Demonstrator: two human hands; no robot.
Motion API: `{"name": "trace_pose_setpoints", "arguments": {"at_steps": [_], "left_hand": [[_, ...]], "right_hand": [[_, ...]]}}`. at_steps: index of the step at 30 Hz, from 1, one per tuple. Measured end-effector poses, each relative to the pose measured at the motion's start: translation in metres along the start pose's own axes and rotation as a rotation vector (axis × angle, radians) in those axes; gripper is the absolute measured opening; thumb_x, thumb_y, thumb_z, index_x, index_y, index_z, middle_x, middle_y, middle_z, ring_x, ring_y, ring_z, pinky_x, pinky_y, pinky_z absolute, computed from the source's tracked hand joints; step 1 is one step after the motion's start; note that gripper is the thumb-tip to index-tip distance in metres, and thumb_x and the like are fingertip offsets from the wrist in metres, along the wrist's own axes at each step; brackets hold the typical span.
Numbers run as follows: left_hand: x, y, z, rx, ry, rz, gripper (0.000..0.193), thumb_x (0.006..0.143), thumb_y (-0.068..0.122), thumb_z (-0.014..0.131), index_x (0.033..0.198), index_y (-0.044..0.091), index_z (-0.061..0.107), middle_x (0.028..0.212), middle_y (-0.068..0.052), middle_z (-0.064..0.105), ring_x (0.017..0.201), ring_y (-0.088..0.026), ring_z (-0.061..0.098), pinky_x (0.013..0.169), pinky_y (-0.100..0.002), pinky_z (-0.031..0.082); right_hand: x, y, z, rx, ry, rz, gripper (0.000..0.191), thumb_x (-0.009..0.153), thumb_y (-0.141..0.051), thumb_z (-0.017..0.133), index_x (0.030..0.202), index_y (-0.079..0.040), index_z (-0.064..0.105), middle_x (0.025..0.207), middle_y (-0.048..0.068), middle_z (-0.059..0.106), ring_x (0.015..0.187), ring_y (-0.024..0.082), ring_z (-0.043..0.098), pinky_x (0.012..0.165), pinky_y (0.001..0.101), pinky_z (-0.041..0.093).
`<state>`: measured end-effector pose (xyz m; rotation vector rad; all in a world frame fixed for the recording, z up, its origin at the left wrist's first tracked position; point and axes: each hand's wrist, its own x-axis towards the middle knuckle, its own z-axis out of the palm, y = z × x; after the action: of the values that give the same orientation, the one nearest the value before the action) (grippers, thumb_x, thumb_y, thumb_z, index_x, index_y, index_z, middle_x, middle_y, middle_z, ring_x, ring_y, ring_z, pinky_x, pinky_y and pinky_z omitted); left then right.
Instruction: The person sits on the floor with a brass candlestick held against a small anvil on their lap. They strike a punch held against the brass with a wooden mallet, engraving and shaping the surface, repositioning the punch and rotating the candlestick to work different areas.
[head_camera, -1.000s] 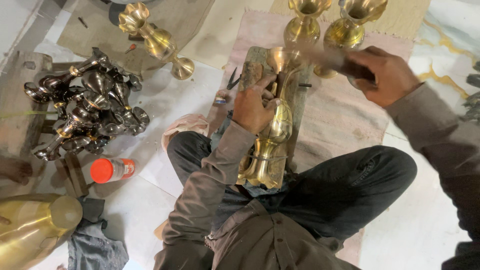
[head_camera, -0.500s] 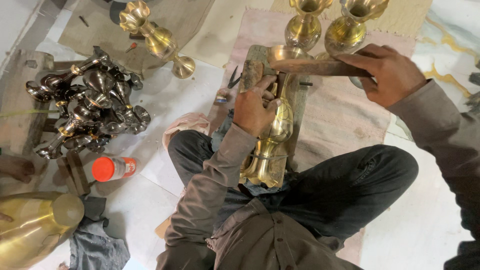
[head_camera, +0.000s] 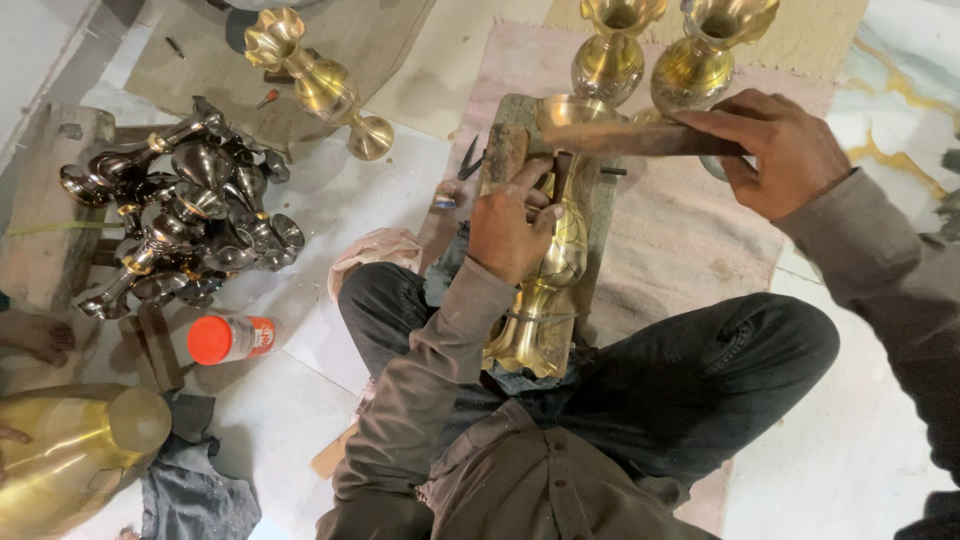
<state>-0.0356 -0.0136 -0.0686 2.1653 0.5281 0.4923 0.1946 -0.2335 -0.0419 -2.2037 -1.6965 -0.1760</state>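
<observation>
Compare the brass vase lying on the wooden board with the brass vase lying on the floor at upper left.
The vase on the board lies lengthwise between the person's legs, pinned by the left hand; the floor vase lies slantwise, untouched. The board vase's mouth sits under the hammer held by the right hand; the floor vase's scalloped mouth is in full view. Both are shiny brass, lying on their sides.

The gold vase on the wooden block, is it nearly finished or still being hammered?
Still being worked. The left hand holds a small tool against the brass vase lying on the wooden block, and the right hand holds a hammer across it. Two shiny brass vases stand upright behind, looking done. A pile of dark vases lies at the side, seemingly still waiting. How much of this vase is done I cannot tell.
</observation>
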Motion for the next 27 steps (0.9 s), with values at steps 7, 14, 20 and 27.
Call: {"name": "trace_pose_setpoints", "arguments": {"at_steps": [7,14,20,27], "left_hand": [[-0.008,0.005,-0.001,0.054,0.034,-0.008,0.055,0.085,0.014,0.079,0.137,0.015,0.061,0.092,-0.011,0.079,0.078,-0.023,0.08,0.07,-0.036,0.062],[-0.012,0.006,0.001,0.044,0.037,-0.014,0.052,0.087,0.014,0.078,0.136,0.015,0.061,0.092,-0.011,0.079,0.079,-0.023,0.08,0.071,-0.036,0.063],[-0.015,0.007,0.002,0.031,0.062,-0.02,0.053,0.086,0.014,0.078,0.136,0.013,0.061,0.091,-0.012,0.079,0.078,-0.023,0.08,0.07,-0.035,0.062],[-0.017,0.011,-0.002,0.044,0.081,0.006,0.053,0.086,0.013,0.078,0.136,0.012,0.061,0.091,-0.01,0.079,0.077,-0.022,0.079,0.07,-0.036,0.062]], "right_hand": [[0.003,-0.004,-0.002,0.032,0.013,0.026,0.065,0.088,-0.001,0.071,0.15,-0.015,0.059,0.122,0.017,0.065,0.102,0.037,0.067,0.089,0.046,0.059],[-0.001,-0.004,-0.004,0.103,0.003,0.063,0.061,0.09,-0.001,0.069,0.149,-0.013,0.061,0.122,0.017,0.066,0.098,0.032,0.068,0.087,0.0425,0.061],[-0.001,0.0,-0.001,-0.007,0.009,0.005,0.059,0.088,0.001,0.07,0.145,-0.013,0.065,0.123,0.017,0.067,0.103,0.033,0.068,0.091,0.0422,0.061],[-0.001,-0.01,-0.009,-0.181,0.04,-0.061,0.067,0.083,0.006,0.071,0.146,-0.019,0.066,0.119,0.013,0.069,0.1,0.033,0.069,0.093,0.0451,0.06]]}}
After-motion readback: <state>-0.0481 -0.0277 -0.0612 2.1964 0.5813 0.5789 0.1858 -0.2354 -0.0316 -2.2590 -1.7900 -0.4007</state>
